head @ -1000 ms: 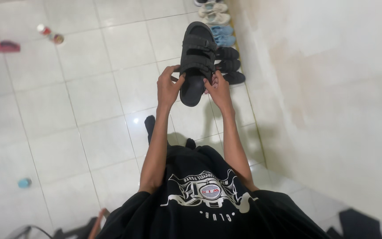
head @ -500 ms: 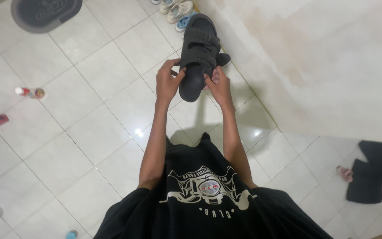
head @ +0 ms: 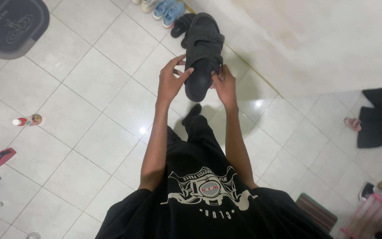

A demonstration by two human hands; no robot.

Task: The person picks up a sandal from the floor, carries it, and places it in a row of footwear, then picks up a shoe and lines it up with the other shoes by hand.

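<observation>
black sandal (head: 202, 55) held up over the tiled floor (head: 89, 115), near the wall. left hand (head: 169, 82) grip pinches its left edge; right hand (head: 225, 85) grip clamped on its right edge.

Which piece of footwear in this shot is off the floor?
The black two-strap sandal, held up between the left hand and right hand. The light blue shoes and the black shoe rest on the tiles by the wall.

Both hands (head: 198, 82) raised, fingers curled
</observation>
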